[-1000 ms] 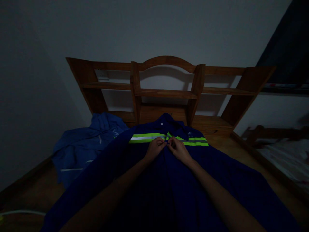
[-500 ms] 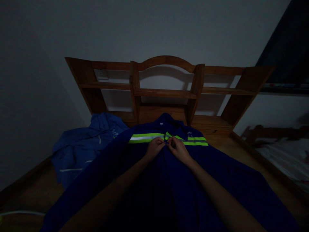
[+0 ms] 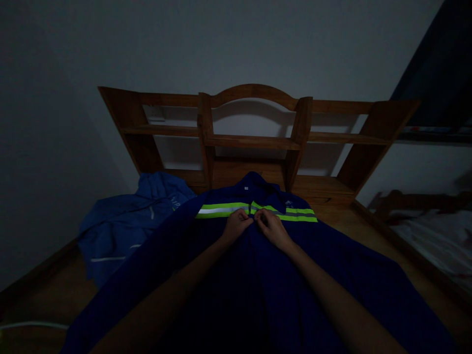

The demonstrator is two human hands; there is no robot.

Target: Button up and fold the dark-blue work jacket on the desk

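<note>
A dark blue work jacket (image 3: 280,275) lies spread out with its collar (image 3: 254,181) at the far end. A yellow-green and silver reflective band (image 3: 217,211) crosses its chest. My left hand (image 3: 237,225) pinches the left front edge of the jacket just below the band. Close beside it, my right hand (image 3: 271,227) has its fingers curled and pinched on the other front edge. The small spot between my fingertips is too dark to make out. A small white label (image 3: 246,188) shows inside the collar.
Behind the jacket stands a wooden shelf unit (image 3: 254,142) against the wall. A lighter blue garment (image 3: 129,221) lies at the left. On the left floor runs a white cable (image 3: 35,324). Whitish cloth (image 3: 438,236) lies at the right.
Both hands stay at the jacket's front edges, with only a slight shift of the fingers. The right fingertips have moved a little to the left. The jacket looks the same.
</note>
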